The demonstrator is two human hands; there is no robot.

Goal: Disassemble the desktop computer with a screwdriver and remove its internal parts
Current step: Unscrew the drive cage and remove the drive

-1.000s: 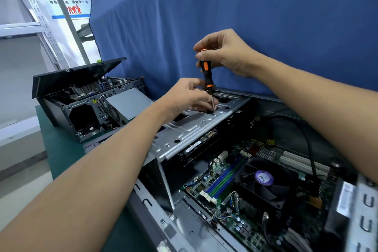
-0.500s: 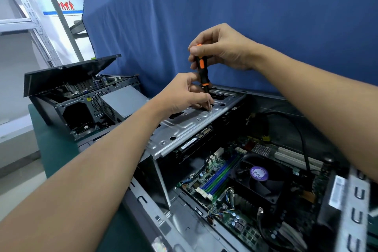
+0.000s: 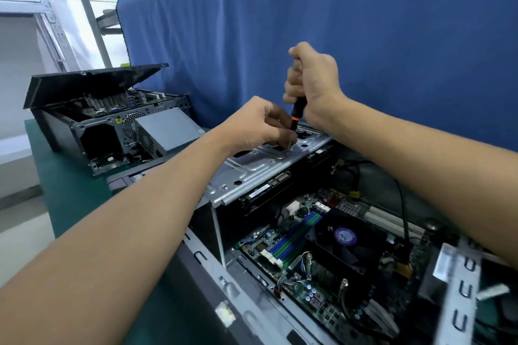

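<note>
An open desktop computer (image 3: pixel 252 308) lies in front of me, its motherboard and black CPU fan (image 3: pixel 346 238) exposed. A silver metal drive bracket (image 3: pixel 252 171) spans its upper part. My right hand (image 3: pixel 314 78) grips the black and orange screwdriver (image 3: pixel 296 112) in a fist, upright, with the tip down on the bracket. My left hand (image 3: pixel 258 123) rests on the bracket with its fingers curled close around the screwdriver's shaft near the tip. The tip and the screw are partly hidden by those fingers.
A second opened computer case (image 3: pixel 92 120) with a raised black lid and a grey power supply (image 3: pixel 168 127) stands at the back left on the green table (image 3: pixel 73 196). A blue curtain (image 3: pixel 336 22) hangs right behind. A black cable (image 3: pixel 400 204) loops over the motherboard.
My right hand has changed from a fingertip hold on the handle's top to a full fist round it. The left hand stays at the shaft. The view has shifted slightly.
</note>
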